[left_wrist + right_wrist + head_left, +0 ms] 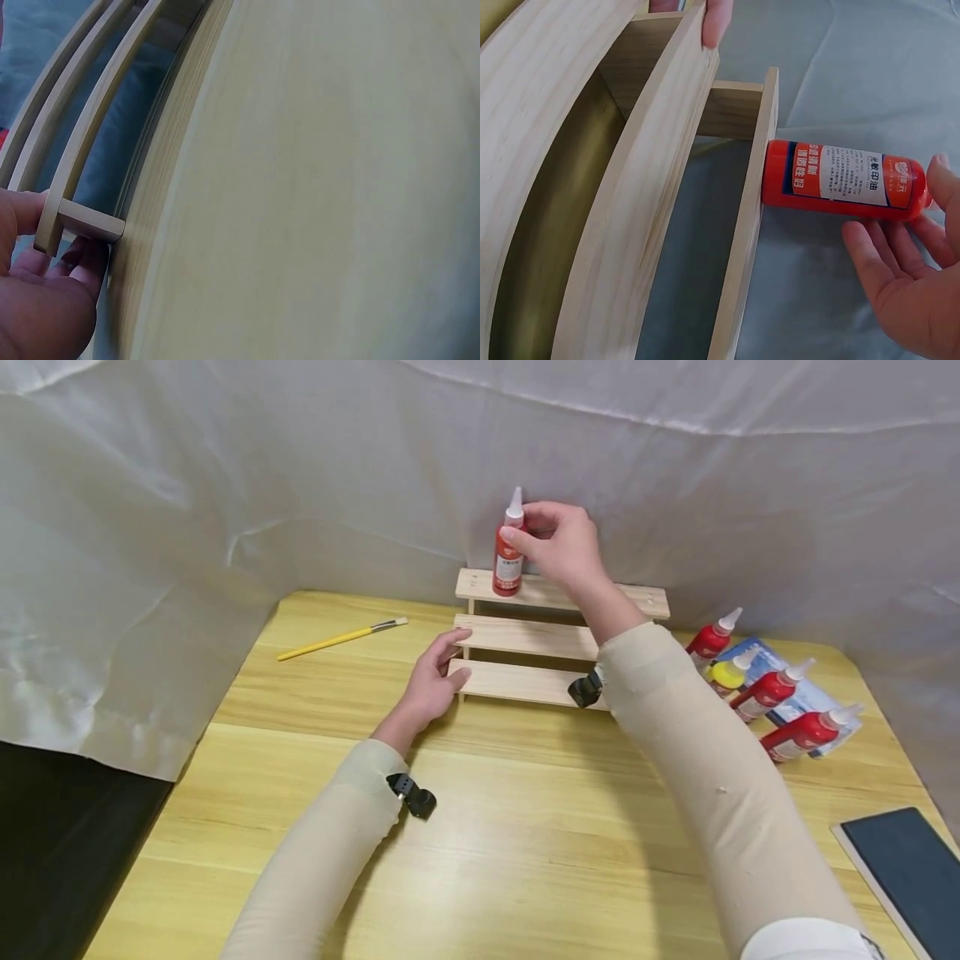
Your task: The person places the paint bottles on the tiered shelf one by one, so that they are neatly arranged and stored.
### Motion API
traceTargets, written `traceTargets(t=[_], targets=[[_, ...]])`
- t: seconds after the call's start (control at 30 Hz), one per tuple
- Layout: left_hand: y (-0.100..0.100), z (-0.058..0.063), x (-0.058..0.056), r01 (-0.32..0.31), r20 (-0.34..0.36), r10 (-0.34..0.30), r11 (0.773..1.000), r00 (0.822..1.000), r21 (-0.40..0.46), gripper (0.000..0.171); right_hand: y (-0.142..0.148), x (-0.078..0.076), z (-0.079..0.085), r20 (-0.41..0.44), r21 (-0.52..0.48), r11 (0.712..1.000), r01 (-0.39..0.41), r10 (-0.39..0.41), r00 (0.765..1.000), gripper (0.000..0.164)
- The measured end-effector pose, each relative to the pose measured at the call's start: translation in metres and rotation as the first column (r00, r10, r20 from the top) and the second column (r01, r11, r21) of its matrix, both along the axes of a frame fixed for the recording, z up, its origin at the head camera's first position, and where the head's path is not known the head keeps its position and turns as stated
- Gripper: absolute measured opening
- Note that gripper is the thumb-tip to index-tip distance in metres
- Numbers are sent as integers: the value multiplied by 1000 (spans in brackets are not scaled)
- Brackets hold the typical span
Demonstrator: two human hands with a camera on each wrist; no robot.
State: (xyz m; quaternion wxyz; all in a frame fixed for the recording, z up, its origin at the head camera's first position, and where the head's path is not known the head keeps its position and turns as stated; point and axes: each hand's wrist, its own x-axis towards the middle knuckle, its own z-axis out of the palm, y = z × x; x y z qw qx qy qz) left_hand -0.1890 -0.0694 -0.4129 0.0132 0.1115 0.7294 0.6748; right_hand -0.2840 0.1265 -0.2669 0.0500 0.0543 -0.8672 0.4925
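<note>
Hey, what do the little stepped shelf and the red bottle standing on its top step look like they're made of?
Stepped shelf: pale, unpainted wood, matte, with grain lines and square-cut slat edges plain in the right wrist view. Red bottle: probably plastic, smooth and slightly glossy, with a white printed label and a white pointed nozzle; the right hand holds it near the top.

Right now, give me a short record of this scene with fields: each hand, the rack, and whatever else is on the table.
right hand: holds a red bottle upright on the rack's top step
left hand: fingers on the left end of the wooden rack
rack: three steps, lower two bare
loose bottles: three red, one yellow, lying on the right
also on table: yellow paintbrush, dark tablet
</note>
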Motion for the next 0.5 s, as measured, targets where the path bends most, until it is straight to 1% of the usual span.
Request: traceTargets(t=[0.1, 0.2, 0.27, 0.5], targets=[[-1, -1, 0, 1, 3, -1, 1000, 1000, -7, 56, 1, 2, 1, 2, -15, 1000, 13, -13, 1000, 46], [-2, -1, 0, 2, 12, -2, 1000, 1000, -13, 56, 2, 6, 1, -14, -45, 999, 18, -19, 1000, 46], [-3, -3, -2, 1, 17, -1, 1000, 1000, -8, 57, 4, 9, 1, -25, -65, 998, 19, -20, 999, 46], [-7, -5, -4, 1, 33, -1, 1000, 999, -14, 58, 12, 26, -5, -53, -75, 996, 47, -51, 997, 46]])
